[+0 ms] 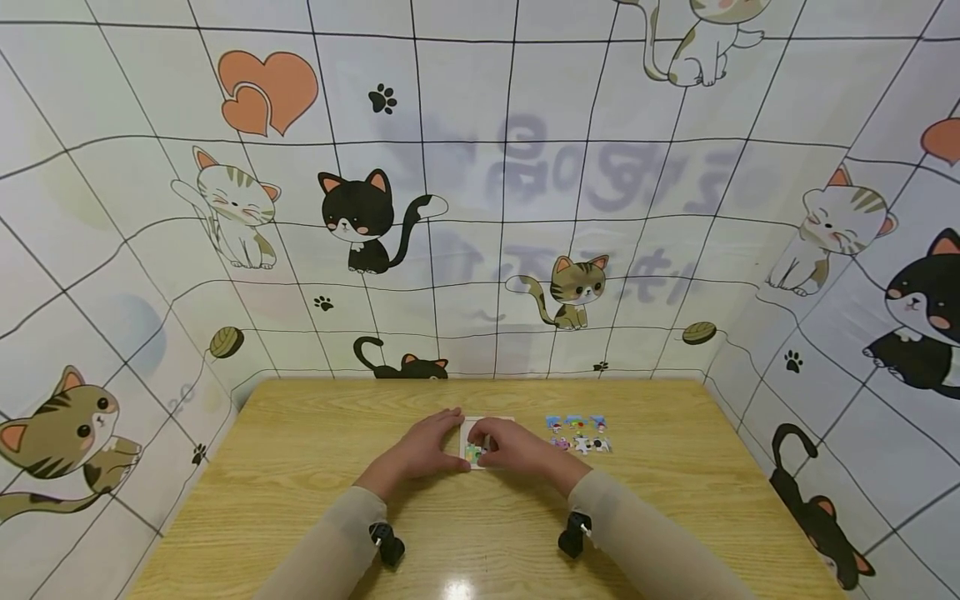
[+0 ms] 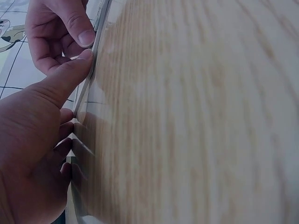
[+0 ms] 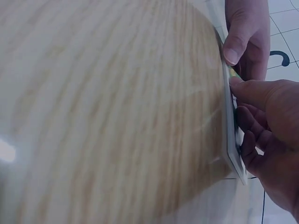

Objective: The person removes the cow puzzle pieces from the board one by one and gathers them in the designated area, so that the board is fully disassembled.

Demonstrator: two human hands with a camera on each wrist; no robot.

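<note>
Two bare hands are set at a thin, pale, square-cornered puzzle tray (image 1: 467, 427), which is laid flat on the wooden table (image 1: 300, 500), midway between its left and right edges and just short of its far edge. By the left hand (image 1: 427, 446) the tray's left side is touched, thumb at the near left corner and fingers parted toward the far left corner; nothing is seen to be clasped in it. The right hand (image 1: 517, 446) is bent over the tray's right part, its fingers curled and its thumb tip brought down just beside the left thumb; whether a piece is pinched there cannot be told. Between the hands, a printed patch (image 1: 474, 453) in green and yellow is shown inside the tray's near left corner. To the right of the tray, toward the table's far right corner, flat glossy puzzle pieces (image 1: 582, 443) with knobbed, scalloped outlines are laid in two rows, the farther one mostly blue-topped, the nearer one marked with purple, white and black. The tabletop is streaked with straight honey-coloured grain and a smooth sheen. Both forearms are covered by plain beige sleeves (image 1: 330, 542), with a small black device (image 1: 387, 546) fixed at each wrist.
</note>
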